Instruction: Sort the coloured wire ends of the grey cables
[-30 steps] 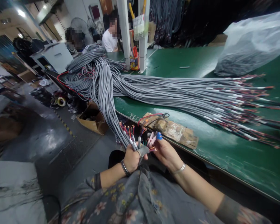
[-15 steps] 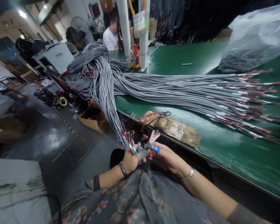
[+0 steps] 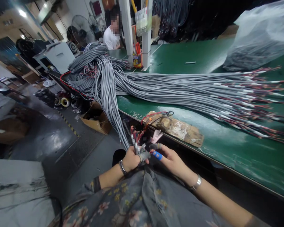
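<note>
My left hand (image 3: 132, 159) is closed around a bunch of grey cables (image 3: 123, 134) near their ends, its thumb in a grey finger cover. Bare coloured wires (image 3: 137, 135) fan out above its grip, past white sleeves on the cables. Just to the right is my right hand (image 3: 169, 157), with a blue cover (image 3: 157, 155) on the thumb and a grey one on the index finger. Thumb and index finger are slightly apart, close to a short reddish wire end at the thumb tip. The other fingers of this hand are partly hidden.
More grey cables (image 3: 170, 85) lie along the green table (image 3: 227, 157). A worn wooden board (image 3: 180, 129) rests at its near edge. A plastic bag (image 3: 262, 34) stands at the far right, and a cardboard box (image 3: 96, 121) is on the floor. A person in white (image 3: 111, 37) sits beyond.
My right thumb and index finger have parted and drawn slightly back from the wire ends. In my left hand the bunch has shifted, and its wire ends stand more upright.
</note>
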Demonstrator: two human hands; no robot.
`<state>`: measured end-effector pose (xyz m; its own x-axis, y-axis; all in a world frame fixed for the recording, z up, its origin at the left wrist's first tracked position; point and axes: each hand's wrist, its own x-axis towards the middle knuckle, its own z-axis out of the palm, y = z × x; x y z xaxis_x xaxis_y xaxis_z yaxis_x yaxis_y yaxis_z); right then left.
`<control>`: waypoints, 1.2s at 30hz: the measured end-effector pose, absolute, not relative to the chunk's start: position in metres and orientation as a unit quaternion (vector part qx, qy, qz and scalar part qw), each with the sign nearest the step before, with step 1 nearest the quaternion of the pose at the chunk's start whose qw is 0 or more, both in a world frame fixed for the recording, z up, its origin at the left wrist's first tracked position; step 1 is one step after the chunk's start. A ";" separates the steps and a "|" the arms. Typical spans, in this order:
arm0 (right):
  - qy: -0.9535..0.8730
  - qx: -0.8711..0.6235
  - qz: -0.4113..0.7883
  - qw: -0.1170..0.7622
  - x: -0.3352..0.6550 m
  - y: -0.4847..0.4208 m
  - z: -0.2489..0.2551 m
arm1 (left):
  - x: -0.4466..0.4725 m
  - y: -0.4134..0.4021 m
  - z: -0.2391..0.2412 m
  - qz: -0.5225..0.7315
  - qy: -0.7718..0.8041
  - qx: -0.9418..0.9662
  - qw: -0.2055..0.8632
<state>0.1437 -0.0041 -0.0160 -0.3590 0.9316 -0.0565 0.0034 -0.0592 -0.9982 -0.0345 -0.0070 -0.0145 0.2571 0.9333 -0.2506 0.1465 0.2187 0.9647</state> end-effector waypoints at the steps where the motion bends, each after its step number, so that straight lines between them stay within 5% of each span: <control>1: -0.543 -0.418 0.617 0.387 0.144 -0.006 -0.018 | -0.034 -0.007 -0.016 0.349 0.519 0.520 0.583; 13: -0.391 -0.381 0.738 0.396 0.123 -0.008 -0.021 | -0.037 -0.009 -0.014 0.294 0.461 0.574 0.609; 26: -0.254 -0.416 0.776 0.401 0.116 -0.004 -0.032 | -0.041 -0.009 -0.027 0.388 0.495 0.477 0.615; 36: -0.314 -0.397 0.772 0.384 0.119 -0.006 -0.016 | -0.034 -0.011 -0.018 0.408 0.524 0.460 0.589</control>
